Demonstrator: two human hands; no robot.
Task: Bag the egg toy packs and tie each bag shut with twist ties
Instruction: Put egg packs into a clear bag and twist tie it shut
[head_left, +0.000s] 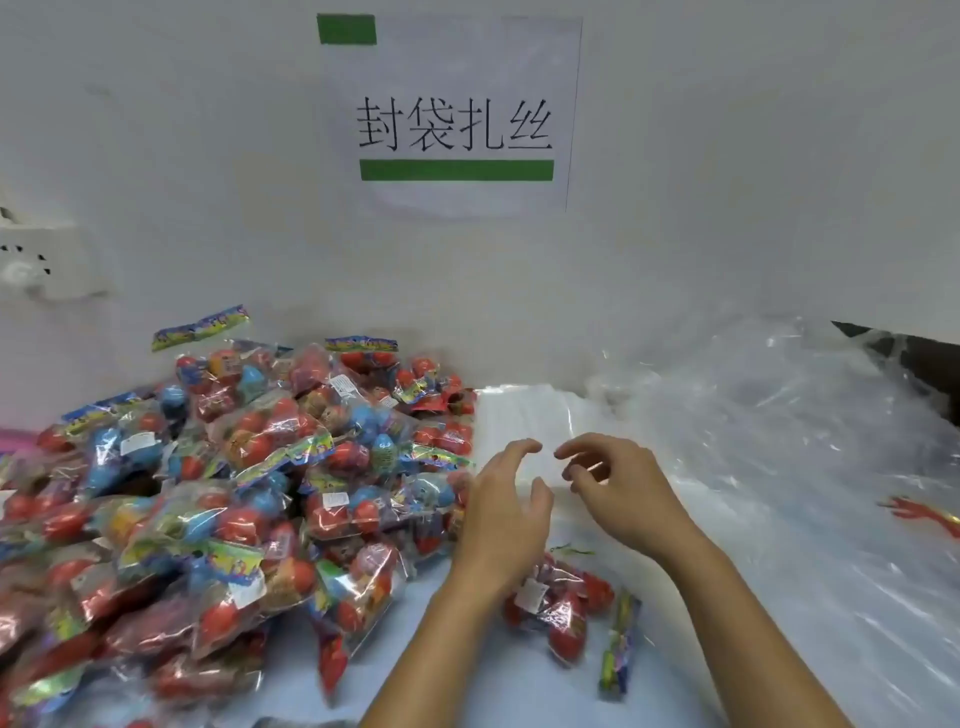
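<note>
A big heap of egg toy packs (223, 499), red and blue eggs in clear wrap, covers the left of the table. One single pack (563, 605) lies near the front, partly under my forearms. A flat stack of clear bags (524, 415) lies behind my hands. My left hand (506, 506) and my right hand (618, 493) hover just above that stack, fingers loosely curled, fingertips close together, holding nothing I can see. Red twist ties (922, 512) lie at the right edge on crumpled plastic.
A large crumpled clear plastic sheet (779, 441) fills the right side of the table. A white wall with a paper sign (452, 114) stands right behind. A power strip (31, 260) is fixed at the left. A pink object (15, 439) peeks out beyond the heap.
</note>
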